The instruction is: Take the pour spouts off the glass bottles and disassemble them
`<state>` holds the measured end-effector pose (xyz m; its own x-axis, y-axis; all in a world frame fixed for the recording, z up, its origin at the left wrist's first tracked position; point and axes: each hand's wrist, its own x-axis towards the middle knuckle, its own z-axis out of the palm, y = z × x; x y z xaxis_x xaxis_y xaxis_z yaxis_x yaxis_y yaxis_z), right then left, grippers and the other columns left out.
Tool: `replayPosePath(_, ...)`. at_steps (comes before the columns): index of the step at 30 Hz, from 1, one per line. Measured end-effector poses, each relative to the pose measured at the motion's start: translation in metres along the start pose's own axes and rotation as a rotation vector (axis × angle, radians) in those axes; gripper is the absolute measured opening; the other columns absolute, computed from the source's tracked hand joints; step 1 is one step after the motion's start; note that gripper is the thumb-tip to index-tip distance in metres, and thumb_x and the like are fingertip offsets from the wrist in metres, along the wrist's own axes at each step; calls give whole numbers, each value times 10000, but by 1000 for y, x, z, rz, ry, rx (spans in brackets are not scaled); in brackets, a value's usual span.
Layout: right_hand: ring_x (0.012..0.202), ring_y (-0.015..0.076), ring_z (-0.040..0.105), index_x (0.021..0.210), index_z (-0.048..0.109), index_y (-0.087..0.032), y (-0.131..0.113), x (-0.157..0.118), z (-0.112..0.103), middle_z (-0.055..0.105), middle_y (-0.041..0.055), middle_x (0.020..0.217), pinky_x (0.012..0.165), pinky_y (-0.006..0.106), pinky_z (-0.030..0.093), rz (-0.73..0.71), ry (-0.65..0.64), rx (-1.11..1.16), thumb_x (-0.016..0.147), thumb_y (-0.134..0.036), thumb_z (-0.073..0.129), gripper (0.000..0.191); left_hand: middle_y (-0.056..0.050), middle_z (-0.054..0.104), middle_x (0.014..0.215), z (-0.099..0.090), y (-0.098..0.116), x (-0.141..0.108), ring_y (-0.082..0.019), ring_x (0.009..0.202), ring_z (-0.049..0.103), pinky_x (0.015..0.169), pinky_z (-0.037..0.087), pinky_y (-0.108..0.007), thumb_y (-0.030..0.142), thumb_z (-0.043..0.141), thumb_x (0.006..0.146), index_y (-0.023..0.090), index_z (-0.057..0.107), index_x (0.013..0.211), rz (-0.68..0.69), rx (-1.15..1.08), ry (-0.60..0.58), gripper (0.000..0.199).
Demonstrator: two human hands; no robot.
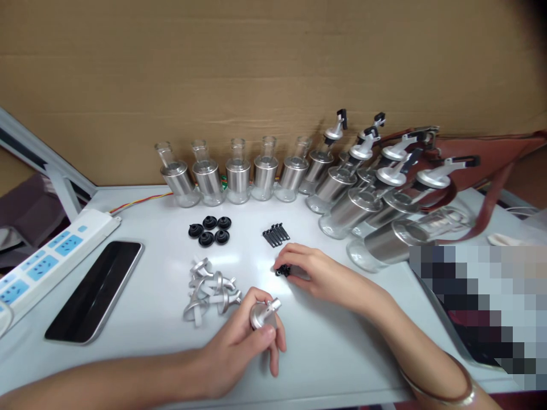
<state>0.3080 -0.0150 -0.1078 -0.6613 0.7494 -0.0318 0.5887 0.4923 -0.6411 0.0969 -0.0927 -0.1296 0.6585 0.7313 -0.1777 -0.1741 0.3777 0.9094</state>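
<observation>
My left hand (256,333) is closed around a silver pourer spout (262,314), its short tube pointing up to the right. My right hand (307,270) reaches down to a small pile of tiny black parts (282,271), with thumb and fingertips closing on them. Which part it grips is hidden. Just beyond lies a row of black levers (276,234). Several more silver pourer spouts (211,290) lie in a heap left of my left hand. Black ribbed stoppers (209,230) sit in a cluster behind that heap.
Several glass bottles with steel sleeves (238,175) stand along the cardboard wall. Bottles fitted with pourers (361,205) crowd the right, before a brown leather bag (491,165). At left are a phone (94,293) and a white power strip (55,259). A pixelated area covers the right edge.
</observation>
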Motion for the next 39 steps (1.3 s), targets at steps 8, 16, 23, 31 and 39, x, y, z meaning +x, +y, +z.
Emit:
replayPosePath(8, 954, 198, 614, 1023, 631, -172, -6, -2, -2, 595, 84, 1061, 848, 342, 505, -25, 90, 31, 831, -69, 592, 222, 14, 550, 813, 2, 3, 1, -100, 597, 547, 703, 404, -306, 612, 492, 898, 207, 363, 960, -13, -9, 12, 430)
replayPosePath(16, 788, 157, 572, 902, 612, -158, -38, -3, 5, 592, 61, 880, 725, 281, 471, -277, 171, 226, 928, -460, 535, 313, 35, 509, 691, 3, 3, 2, -113, 560, 512, 645, 421, -274, 697, 451, 862, 205, 399, 966, -20, 41, 48, 506)
replayPosePath(23, 578, 107, 407, 627, 471, -178, -46, 1, 31, 435, -18, 626, 575, 248, 352, -454, 251, 125, 912, -687, 348, 597, 10, 470, 563, -5, -4, -3, -145, 546, 465, 532, 391, -249, 827, 330, 784, 153, 569, 841, -12, 228, -1, 717)
replayPosePath(31, 449, 97, 259, 489, 419, -180, -50, -5, 32, 337, -49, 471, 462, 268, 218, -591, 534, -271, 948, -610, 378, 630, -31, 539, 627, 5, 13, -4, -207, 723, 530, 661, 447, -287, 733, 234, 893, 172, 616, 813, -36, 371, 123, 684)
replayPosePath(39, 447, 107, 271, 496, 438, -181, -54, -7, 29, 324, -43, 461, 454, 271, 232, -649, 606, -364, 984, -542, 331, 616, 25, 363, 525, -2, 36, -3, -138, 519, 370, 532, 312, -267, 710, 203, 911, 199, 412, 574, 90, 642, 48, 647)
